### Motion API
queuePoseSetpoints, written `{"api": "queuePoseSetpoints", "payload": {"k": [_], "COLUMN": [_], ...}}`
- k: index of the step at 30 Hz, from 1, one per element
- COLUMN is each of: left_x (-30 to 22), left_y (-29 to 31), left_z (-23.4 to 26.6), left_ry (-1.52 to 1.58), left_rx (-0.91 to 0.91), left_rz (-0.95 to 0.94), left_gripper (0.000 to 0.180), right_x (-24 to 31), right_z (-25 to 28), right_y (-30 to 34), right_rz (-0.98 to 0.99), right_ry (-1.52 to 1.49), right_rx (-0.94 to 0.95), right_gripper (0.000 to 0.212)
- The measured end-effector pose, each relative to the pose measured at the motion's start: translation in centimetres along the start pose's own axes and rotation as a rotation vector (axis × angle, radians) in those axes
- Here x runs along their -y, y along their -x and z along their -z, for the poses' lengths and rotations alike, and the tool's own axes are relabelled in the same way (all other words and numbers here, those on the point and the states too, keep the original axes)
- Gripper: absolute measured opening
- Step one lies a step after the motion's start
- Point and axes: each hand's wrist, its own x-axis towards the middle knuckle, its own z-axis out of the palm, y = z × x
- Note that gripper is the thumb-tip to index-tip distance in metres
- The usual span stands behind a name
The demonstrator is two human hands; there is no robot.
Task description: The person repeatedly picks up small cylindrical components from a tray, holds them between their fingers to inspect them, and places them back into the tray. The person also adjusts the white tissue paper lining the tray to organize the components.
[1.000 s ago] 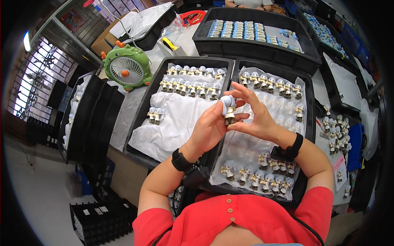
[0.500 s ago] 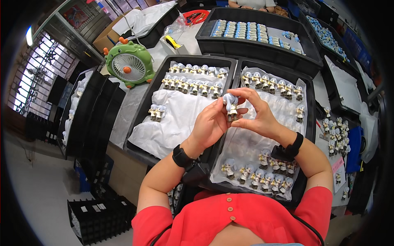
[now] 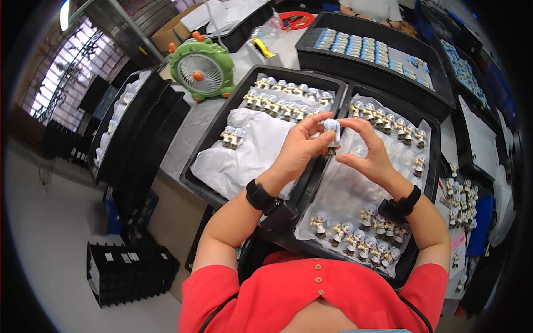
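A small figurine (image 3: pixel 332 129) with pale blue hair, a white outfit and dark feet is pinched upright in my left hand (image 3: pixel 297 149), the thumb lying across its body. My right hand (image 3: pixel 371 152) is beside it, index finger and thumb spread in a curve. Those two fingertips come up to the figurine's head and feet; whether they touch is hard to make out. Beneath my hands are two black trays lined with white sheeting. The left tray (image 3: pixel 191 176) has rows of like figurines at its far end, and the right tray (image 3: pixel 432 166) has them at both ends.
A green animal-shaped fan (image 3: pixel 202 69) stands behind the left tray near a yellow-topped tape dispenser (image 3: pixel 263 49). Farther back, a long black bin (image 3: pixel 361 66) holds rows of blue-and-white pieces. Loose figurines (image 3: pixel 461 202) cluster at the right. Another person (image 3: pixel 373 8) sits at the far side.
The view has swung, shifting the scene. The figurine has turned in my left hand, and my left thumb now crosses its body. My right fingers have eased away from it slightly.
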Motion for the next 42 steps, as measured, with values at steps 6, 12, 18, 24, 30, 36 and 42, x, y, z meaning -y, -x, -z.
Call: {"api": "queuePoseSetpoints", "payload": {"k": [6,12,18,24,30,36,42], "left_x": [-4.7,-4.7,-2.6,-1.5,-0.9,-1.5,-4.0], "left_y": [0.6,0.7,1.1,1.3,1.3,1.9,1.0], "left_z": [5.3,13.3,14.7,15.6,17.4,18.4,9.6], "left_ry": [-0.736,-1.447,-1.710,-1.770,-1.713,-1.578,-1.442], "left_rx": [-0.137,-0.361,-0.400,-0.391,-0.363,-0.299,-0.195], "left_rz": [-0.084,0.293,0.392,0.376,0.229,0.277,-0.121], "left_gripper": [0.040,0.046,0.034,0.033,0.039,0.048,0.046], "right_x": [-0.8,-0.3,-0.6,-0.9,-1.9,-0.5,-5.9], "right_z": [0.5,0.6,0.6,0.5,2.2,8.6,15.1], "right_y": [-0.3,-0.5,-0.3,-0.6,-1.2,-2.3,4.4], "right_rz": [0.004,0.062,0.070,0.075,0.068,-0.259,-0.558], "right_ry": [0.043,0.074,0.093,0.102,0.165,0.209,0.856], "right_rx": [-0.025,-0.036,-0.040,-0.021,-0.073,0.125,0.595], "right_gripper": [0.040,0.035,0.029,0.024,0.021,0.029,0.039]}}
